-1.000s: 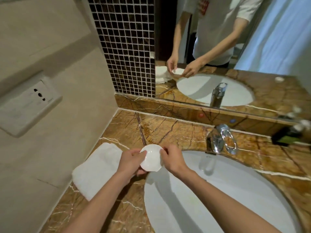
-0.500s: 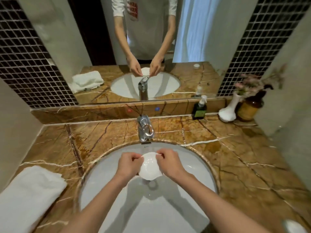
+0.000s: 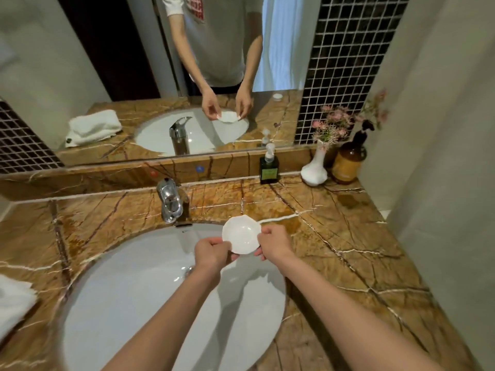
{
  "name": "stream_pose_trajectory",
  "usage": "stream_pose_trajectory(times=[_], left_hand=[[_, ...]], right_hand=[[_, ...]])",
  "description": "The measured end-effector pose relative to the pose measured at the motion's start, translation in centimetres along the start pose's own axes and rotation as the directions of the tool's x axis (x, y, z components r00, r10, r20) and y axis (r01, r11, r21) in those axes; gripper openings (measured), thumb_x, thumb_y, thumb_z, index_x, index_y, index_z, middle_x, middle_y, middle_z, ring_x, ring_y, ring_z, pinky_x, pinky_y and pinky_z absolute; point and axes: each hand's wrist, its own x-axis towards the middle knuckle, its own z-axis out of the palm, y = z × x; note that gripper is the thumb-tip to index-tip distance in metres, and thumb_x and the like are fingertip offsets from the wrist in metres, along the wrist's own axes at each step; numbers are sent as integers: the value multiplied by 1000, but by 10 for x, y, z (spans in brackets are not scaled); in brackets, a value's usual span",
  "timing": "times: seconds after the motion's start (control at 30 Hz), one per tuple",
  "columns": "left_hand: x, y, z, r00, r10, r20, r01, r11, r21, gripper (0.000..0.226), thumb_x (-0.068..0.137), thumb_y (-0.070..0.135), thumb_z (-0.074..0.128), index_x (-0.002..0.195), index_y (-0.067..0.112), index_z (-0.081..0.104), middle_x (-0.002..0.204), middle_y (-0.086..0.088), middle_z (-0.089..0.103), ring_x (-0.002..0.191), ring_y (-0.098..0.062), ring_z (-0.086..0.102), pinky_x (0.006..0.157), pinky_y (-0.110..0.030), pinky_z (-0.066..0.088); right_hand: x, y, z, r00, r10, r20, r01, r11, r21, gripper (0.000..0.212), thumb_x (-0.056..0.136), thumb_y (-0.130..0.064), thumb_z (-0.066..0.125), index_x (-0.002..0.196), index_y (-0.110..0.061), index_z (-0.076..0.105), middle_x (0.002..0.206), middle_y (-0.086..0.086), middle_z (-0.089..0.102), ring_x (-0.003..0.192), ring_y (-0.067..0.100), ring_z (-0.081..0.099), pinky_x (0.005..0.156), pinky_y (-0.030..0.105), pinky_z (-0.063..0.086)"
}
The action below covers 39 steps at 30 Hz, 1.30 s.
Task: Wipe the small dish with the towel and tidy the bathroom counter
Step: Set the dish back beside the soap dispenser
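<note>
A small white dish point(image 3: 241, 234) with a scalloped rim is held level above the far right rim of the white sink point(image 3: 139, 303). My left hand point(image 3: 211, 254) pinches its left edge and my right hand point(image 3: 273, 242) pinches its right edge. The folded white towel point(image 3: 14, 301) lies on the brown marble counter point(image 3: 348, 250) at the far left edge of the view, well apart from both hands.
A chrome faucet point(image 3: 170, 200) stands behind the sink. At the back right stand a green pump bottle point(image 3: 269, 168), a white vase with pink flowers point(image 3: 314, 170) and an amber pump bottle point(image 3: 348, 162). A mirror runs behind the counter; a wall closes the right side.
Both hands carried the dish rightward, from beside the towel over the sink to its far right rim. My view swung right, so the towel slid to the left edge.
</note>
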Motion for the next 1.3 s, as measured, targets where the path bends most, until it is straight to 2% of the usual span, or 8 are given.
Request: stream_pose_trajectory(times=[0.13,0.27,0.4,0.5,0.6,0.7,0.8,1.3], left_hand=[[16,17,6,996,59,73,-72,981,181,35,77,-2,61,107,14,53,92,-22,68,68,-36,71,60,-41,61],[40,39,15,987,54,149,-98,948,303,3,86,3,56,87,4,55,89,-28,67,58,-37,65,57,-47,61],[68,48,24,991,67,115,-99,949,299,13,87,-3,55,75,2,52,90,-34,66,54,-35,63,49,-41,59],[84,50,30,993,86,79,-105,952,287,20,88,-3,54,71,5,48,83,-30,64,53,-34,65,47,-39,59],[100,50,36,994,88,57,-101,950,294,23,89,-1,54,69,6,47,81,-30,65,64,-41,70,61,-50,60],[111,51,42,993,97,71,-116,932,344,4,89,2,55,85,2,54,80,-31,69,64,-38,71,62,-51,60],[122,48,44,983,165,84,-185,877,444,13,89,5,56,102,8,55,79,-23,70,63,-33,71,59,-47,61],[123,44,45,962,237,133,-271,809,521,21,91,5,52,111,5,58,59,-16,67,39,-21,64,37,-29,53]], right_hand=[[28,-3,-7,995,-86,-56,79,988,-131,27,90,2,42,66,-7,53,68,7,49,65,20,49,56,28,36],[57,-15,-9,980,-199,-27,184,946,-268,32,92,-1,45,63,-14,47,65,0,47,70,21,44,46,20,25],[87,-30,0,972,-228,-48,205,934,-292,25,93,-5,48,84,-9,71,84,5,60,85,23,53,68,30,42],[105,-36,8,975,-206,-85,163,921,-355,34,88,-1,48,57,-15,48,63,2,47,64,22,43,48,30,30],[121,-39,11,976,-189,-105,133,907,-400,39,88,-1,49,52,-16,40,59,3,44,53,17,38,45,28,25],[135,-40,13,975,-202,-87,147,892,-428,42,89,-2,50,50,-14,42,59,4,47,55,19,42,46,28,29],[142,-39,16,972,-214,-95,150,880,-451,42,89,-1,51,50,-14,45,60,5,49,56,19,44,49,30,34],[140,-39,18,958,-278,-69,215,859,-465,39,95,-9,51,59,-23,47,81,14,65,78,30,60,68,40,52]])
